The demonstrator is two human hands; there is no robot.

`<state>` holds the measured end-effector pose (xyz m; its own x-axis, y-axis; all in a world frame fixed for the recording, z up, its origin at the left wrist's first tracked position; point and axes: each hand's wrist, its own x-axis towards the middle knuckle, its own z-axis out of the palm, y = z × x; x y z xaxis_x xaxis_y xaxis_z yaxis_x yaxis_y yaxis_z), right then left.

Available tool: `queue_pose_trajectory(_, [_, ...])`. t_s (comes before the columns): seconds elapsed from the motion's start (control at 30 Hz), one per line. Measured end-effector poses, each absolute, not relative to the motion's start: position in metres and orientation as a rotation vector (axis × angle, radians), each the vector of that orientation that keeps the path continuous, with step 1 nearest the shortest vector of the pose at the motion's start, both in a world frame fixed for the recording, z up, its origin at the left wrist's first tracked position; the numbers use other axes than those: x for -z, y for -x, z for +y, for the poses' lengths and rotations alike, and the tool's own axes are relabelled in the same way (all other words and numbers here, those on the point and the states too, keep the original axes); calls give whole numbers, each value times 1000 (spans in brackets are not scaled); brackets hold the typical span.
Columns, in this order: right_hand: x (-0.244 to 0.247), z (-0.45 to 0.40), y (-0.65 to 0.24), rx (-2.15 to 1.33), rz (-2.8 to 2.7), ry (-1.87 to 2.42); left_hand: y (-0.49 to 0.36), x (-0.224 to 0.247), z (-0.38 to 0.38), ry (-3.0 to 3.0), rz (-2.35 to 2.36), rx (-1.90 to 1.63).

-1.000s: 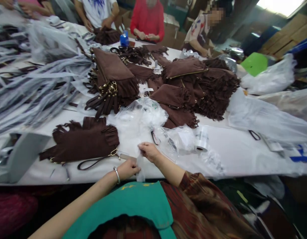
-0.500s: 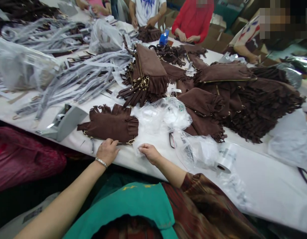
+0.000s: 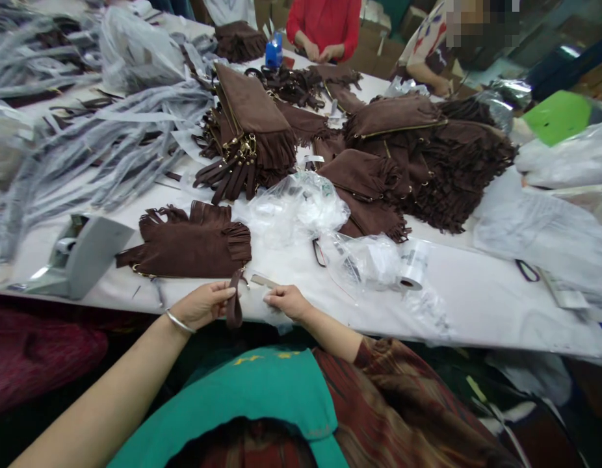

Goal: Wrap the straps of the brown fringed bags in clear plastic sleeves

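Note:
My left hand (image 3: 203,305) pinches a short brown wrist strap (image 3: 235,305), looped and hanging off the table's front edge. The strap reaches the right corner of a brown fringed bag (image 3: 191,250) lying flat before me. My right hand (image 3: 288,300) is closed just right of the strap, with a crumpled bit of clear plastic (image 3: 276,316) hanging below its fingers. A thin flat pale strip (image 3: 263,281) pokes out past that hand's fingertips; its kind is unclear.
A grey tape dispenser (image 3: 84,253) stands at the left. Beyond the bag lie clear plastic bags (image 3: 301,205), a white roll (image 3: 413,265) and piled brown fringed bags (image 3: 428,156). Plastic-wrapped straps (image 3: 110,143) cover the back left. A person in red (image 3: 325,29) works across the table.
The view has turned rightward. My left hand has left the bag's lower edge and now holds the wrist strap up. The pale strip now shows at my right hand.

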<state>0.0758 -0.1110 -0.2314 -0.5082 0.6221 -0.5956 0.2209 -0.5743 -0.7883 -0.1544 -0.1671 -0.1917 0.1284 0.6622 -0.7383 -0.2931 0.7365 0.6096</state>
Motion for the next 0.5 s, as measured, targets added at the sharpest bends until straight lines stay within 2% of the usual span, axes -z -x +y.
queue_pose_trajectory(0.17, [226,-131,-77,-2052,-1417,1420,144,192,-146,-231,1249,-1056])
queue_pose_trajectory(0.5, [228,-165,-79,-1831,-1476,1449,134,187,-155,-320,1296,-1023])
